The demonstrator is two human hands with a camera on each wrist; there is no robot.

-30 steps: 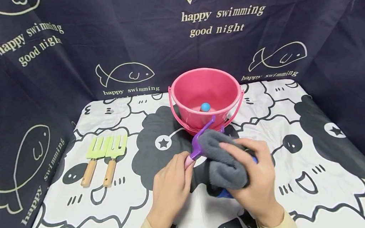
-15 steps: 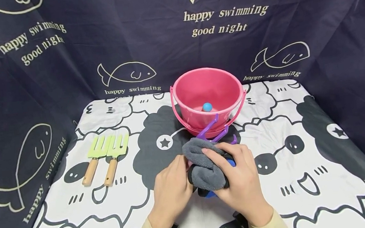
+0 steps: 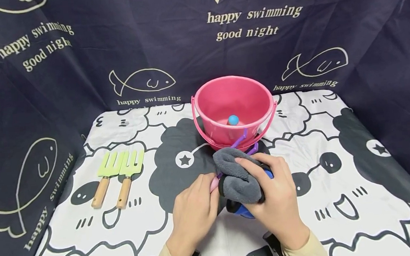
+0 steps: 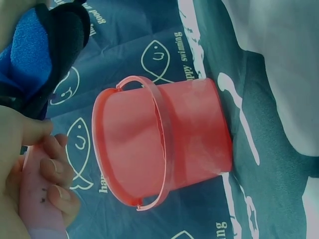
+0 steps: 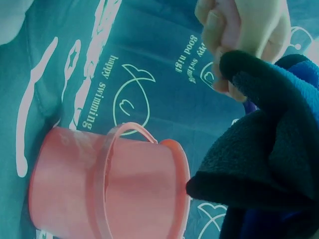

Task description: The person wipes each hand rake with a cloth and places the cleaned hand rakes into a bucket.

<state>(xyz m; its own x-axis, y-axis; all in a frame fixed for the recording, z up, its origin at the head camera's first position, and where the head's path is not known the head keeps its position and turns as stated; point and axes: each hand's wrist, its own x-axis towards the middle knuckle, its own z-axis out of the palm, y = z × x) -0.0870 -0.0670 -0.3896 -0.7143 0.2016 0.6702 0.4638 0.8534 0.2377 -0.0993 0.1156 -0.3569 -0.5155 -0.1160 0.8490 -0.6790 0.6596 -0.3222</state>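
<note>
Here's the rake, mid-frame in front of the bucket: our left grip holds its handle, our right grip bunches the cloth over its middle. We look mid-wipe; next calls for working cloth along the tines.

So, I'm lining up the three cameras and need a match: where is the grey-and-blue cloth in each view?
Head: the cloth is below and slightly right of centre.
Left wrist: the cloth is in the top-left corner.
Right wrist: the cloth is at the right edge, mostly lower half.
Shared landmark: the pink bucket, turned sideways in both wrist views.
</note>
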